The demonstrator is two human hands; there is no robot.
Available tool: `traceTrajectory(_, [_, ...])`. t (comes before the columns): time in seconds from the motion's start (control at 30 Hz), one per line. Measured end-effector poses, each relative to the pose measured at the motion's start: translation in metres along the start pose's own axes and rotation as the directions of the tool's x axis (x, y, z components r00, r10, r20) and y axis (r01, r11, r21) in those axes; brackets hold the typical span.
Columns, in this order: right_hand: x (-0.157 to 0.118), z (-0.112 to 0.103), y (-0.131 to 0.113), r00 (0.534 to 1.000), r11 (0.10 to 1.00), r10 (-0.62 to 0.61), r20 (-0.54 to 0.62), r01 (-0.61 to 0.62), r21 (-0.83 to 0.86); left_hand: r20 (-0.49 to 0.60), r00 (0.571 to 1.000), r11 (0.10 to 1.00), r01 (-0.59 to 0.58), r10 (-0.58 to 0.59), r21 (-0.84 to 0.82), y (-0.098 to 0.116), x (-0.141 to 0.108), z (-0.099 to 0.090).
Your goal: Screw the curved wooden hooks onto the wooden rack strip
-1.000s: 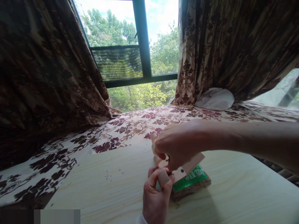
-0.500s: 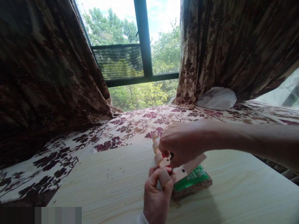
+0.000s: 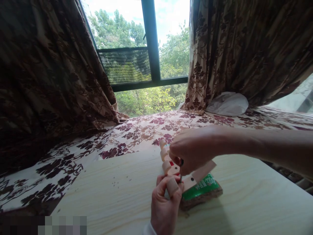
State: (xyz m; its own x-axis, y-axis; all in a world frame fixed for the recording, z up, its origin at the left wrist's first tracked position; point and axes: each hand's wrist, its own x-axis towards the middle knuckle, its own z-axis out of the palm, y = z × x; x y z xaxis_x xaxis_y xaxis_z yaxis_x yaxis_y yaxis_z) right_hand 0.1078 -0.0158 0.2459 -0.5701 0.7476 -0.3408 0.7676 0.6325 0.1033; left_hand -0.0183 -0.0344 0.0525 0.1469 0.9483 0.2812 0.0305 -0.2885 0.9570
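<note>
Left hand [image 3: 163, 205] grips wooden piece [image 3: 187, 183] from 7 o'clock; right hand [image 3: 193, 150] clasps thin tool [image 3: 181, 162] at 1 o'clock, seemingly working it in; steady alignment needed.

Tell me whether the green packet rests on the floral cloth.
No, the green packet lies on the pale wooden board, beside the left hand.

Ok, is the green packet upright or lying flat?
Lying flat: the green packet has its printed side up and its low edge along the table, and the wooden piece crosses over part of it.
</note>
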Motion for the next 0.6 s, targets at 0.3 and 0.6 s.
traceTrajectory(0.3, [0.005,-0.010,-0.008,0.984,0.984,-0.175,0.017,0.175,-0.021,0.023,1.000,1.000,-0.010,0.010,0.010,-0.002,0.000,0.000])
traceTrajectory(0.6, [0.003,-0.010,-0.006,0.997,0.996,-0.079,0.024,0.078,0.048,0.019,1.000,1.000,-0.013,0.012,0.021,-0.002,0.000,-0.001])
